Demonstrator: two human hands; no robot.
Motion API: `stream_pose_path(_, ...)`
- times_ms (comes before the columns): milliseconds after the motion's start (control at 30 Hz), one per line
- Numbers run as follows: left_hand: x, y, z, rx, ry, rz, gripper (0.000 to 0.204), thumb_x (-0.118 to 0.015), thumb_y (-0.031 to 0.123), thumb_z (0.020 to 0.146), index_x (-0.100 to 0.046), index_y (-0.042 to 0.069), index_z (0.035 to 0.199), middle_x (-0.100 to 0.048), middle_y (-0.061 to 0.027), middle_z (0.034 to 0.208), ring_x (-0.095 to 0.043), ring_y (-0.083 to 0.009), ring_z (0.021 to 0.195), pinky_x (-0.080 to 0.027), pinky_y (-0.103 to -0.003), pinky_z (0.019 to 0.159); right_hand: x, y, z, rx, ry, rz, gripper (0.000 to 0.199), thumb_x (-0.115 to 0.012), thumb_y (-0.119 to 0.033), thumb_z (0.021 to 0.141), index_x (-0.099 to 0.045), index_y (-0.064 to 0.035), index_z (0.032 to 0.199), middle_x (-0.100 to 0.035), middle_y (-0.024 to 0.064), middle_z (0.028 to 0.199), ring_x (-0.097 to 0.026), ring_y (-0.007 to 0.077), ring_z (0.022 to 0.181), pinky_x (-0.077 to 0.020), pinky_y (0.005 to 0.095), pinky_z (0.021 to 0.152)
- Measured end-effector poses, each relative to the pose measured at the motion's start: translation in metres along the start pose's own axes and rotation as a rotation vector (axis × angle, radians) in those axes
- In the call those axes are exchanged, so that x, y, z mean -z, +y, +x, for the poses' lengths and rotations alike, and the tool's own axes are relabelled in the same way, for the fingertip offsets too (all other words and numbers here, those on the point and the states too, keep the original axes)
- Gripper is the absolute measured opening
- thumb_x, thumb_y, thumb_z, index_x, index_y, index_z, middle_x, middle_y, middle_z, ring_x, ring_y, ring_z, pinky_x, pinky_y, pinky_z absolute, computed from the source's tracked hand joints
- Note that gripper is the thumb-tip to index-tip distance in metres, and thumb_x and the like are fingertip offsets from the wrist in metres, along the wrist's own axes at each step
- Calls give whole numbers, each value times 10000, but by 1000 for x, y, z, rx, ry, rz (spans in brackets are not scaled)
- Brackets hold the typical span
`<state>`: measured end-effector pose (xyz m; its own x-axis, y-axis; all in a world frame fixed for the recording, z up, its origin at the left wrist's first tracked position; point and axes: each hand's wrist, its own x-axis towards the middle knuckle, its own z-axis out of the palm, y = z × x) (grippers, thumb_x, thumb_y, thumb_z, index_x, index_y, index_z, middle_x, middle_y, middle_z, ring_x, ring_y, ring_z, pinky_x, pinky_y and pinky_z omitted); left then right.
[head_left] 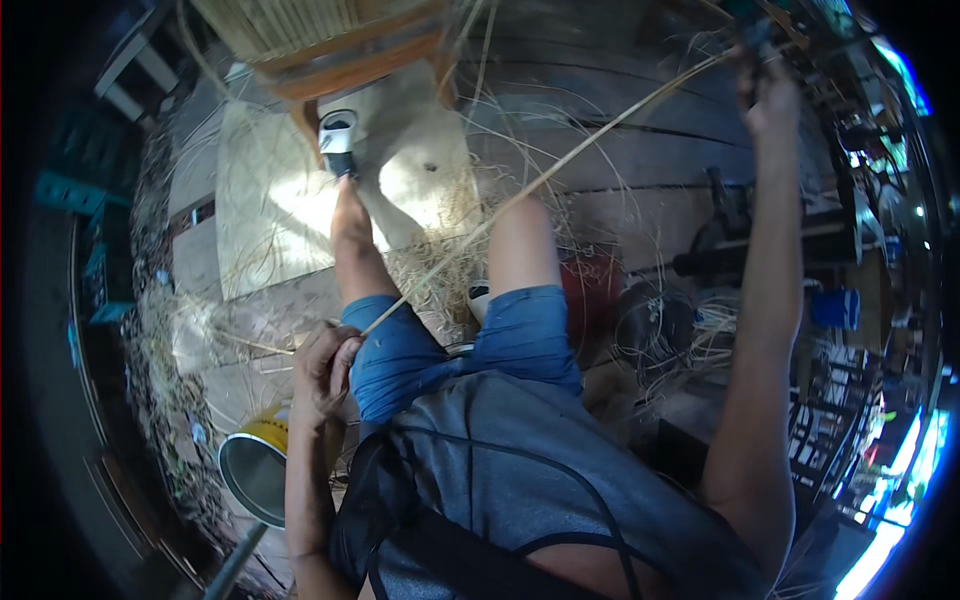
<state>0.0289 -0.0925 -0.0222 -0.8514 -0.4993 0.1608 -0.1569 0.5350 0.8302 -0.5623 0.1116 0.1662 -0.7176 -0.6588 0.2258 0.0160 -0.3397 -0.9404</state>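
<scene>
A long, pale cane strip point(560, 165) runs slantwise across my lap, from low on the left to far up on the right. Beside my left thigh, my left hand point(325, 365) is closed around its near end, and a thin tail of strip sticks out to the left. My right arm reaches far out, where my right hand point(766, 95) is closed at the strip's far end. That hand is small and slightly blurred, with dark things behind it, so its exact grip is hard to see.
A wooden chair point(350, 70) with a slatted seat stands ahead on the left, by a pale sheet point(260, 200). Loose cane shavings point(440, 265) cover the floor between my legs. A yellow bucket point(270, 430) stands by my left forearm. Blue cup point(836, 309) at right.
</scene>
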Motion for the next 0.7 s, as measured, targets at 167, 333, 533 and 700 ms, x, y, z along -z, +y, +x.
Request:
stream_pose_path(167, -27, 9, 45, 458, -161, -114, 169, -531, 133, 955, -609, -16, 967, -602, -116, 745, -595, -151, 593, -460, -276, 525, -33, -61, -22, 129, 315, -254, 227, -473, -269, 953, -581, -70, 938, -603, 47, 730, -524, 108, 530, -392, 233, 401)
stream_pose_path(333, -74, 5, 94, 760, -26, -921, 201, -540, 200, 973, -576, 37, 1084, -540, -6, 754, -526, -74, 553, -373, -202, 444, -70, 83, -134, -630, 28, -595, 318, -583, -388, 881, -608, -73, 915, -649, 83, 676, -548, 110, 486, -360, 224, 390)
stream_pose_path(533, -99, 32, 115, 505, -179, -1032, 190, -538, 182, 972, -599, 66, 1109, -547, 28, 814, -466, -45, 581, -339, -184, 462, -162, 206, -266, -745, -163, -346, 193, -453, -168, 967, -524, -7, 1046, -644, 75, 706, -599, 133, 477, -444, 248, 390)
stream_pose_path(700, -122, 11, 70, 617, -124, -761, 175, -586, 124, 940, -564, -11, 1049, -613, -39, 845, -581, -88, 645, -454, -211, 512, -189, 208, -270, -526, -233, -559, 112, -380, -119, 989, -380, -8, 973, -627, 153, 667, -659, 239, 527, -513, 371, 477)
